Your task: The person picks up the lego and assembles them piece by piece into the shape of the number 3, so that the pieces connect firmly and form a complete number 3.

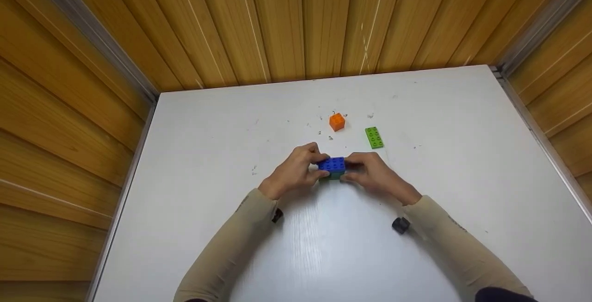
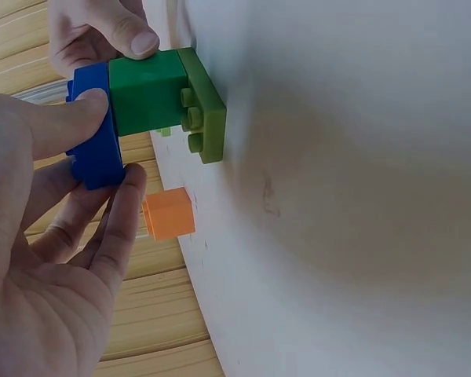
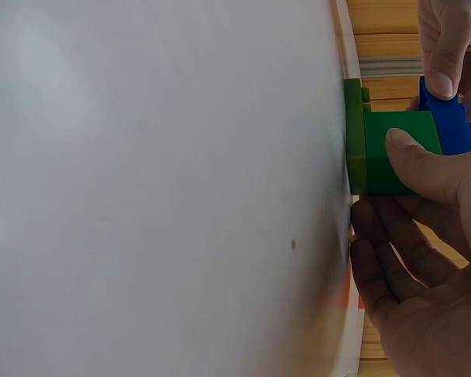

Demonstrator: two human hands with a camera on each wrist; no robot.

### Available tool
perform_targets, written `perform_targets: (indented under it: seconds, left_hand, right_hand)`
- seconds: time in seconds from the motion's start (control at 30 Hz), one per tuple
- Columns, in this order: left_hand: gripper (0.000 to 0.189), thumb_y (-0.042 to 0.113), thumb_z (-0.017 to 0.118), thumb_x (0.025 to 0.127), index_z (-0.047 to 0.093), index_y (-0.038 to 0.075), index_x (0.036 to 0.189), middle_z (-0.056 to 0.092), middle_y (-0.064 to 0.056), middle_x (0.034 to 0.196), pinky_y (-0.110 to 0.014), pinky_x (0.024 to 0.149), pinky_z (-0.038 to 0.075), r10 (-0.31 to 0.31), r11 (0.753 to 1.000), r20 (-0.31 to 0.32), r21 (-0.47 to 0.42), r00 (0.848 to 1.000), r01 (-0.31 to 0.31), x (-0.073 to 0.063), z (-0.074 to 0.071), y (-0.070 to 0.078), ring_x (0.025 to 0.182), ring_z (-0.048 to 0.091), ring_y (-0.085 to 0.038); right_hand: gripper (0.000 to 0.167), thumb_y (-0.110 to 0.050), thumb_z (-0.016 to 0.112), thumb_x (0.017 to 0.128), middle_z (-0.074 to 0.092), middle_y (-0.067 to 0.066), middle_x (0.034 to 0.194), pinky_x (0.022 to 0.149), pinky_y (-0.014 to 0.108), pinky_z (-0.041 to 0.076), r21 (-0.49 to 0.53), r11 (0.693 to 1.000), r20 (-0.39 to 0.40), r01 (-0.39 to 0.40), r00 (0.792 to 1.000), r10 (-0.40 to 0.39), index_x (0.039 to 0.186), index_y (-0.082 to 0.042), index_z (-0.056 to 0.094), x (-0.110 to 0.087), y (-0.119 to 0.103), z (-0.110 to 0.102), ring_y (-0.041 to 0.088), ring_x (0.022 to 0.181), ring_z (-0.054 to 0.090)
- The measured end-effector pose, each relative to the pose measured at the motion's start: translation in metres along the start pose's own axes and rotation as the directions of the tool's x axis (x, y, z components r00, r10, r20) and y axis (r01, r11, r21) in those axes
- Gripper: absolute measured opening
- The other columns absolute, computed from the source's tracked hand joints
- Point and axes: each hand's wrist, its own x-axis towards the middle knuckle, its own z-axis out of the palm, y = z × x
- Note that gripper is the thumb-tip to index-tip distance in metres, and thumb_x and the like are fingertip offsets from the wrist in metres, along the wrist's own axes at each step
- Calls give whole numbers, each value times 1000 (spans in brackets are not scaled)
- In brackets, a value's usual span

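My left hand (image 1: 296,169) pinches a blue brick (image 1: 335,164) between thumb and fingers. Beneath it is a taller green brick (image 2: 147,94), which my right hand (image 1: 375,172) grips from the other side, its thumb on the brick's near face. That green brick sits at one end of a flat light-green brick (image 2: 212,126) lying on the table, with a few studs exposed. The blue brick juts out past the green one toward the left hand. In the right wrist view it looks slightly tilted against the green brick; whether the two are pressed fully together I cannot tell.
Beyond the hands, an orange brick (image 1: 337,122) stands on the white table (image 1: 222,135). To its right lies another flat light-green brick (image 1: 374,138). Wood-patterned walls (image 1: 286,24) border the table at the back and sides.
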Motion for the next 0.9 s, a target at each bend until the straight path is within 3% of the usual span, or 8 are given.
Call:
perform_targets:
  seconds: [0.23,0.6,0.9]
  left_hand:
    - [35,19,83,96,78,3,127,62,-10,100,-23,77,48,-12,997,41,79,999,9,4,-4,6,91,62,-25]
    - [27,18,83,95,80,4,119,61,-9,97,-21,75,47,25,990,57,140,998,-33,5,-3,10,88,57,-18]
    - [27,19,83,95,80,5,118,61,-9,97,-21,75,47,25,986,64,163,998,-35,7,-5,8,87,54,-15]
  right_hand:
    - [34,-15,84,94,79,10,118,105,53,57,5,1000,-9,21,1000,-21,126,-4,77,0,-1,0,30,113,74]
    - [29,-14,85,92,79,6,112,97,47,57,2,1000,-11,14,1000,-14,119,-6,80,-1,0,1,22,103,71]
    - [36,-16,86,92,79,9,120,103,51,57,21,1000,2,3,1000,-3,126,-5,77,0,-1,0,27,112,73]
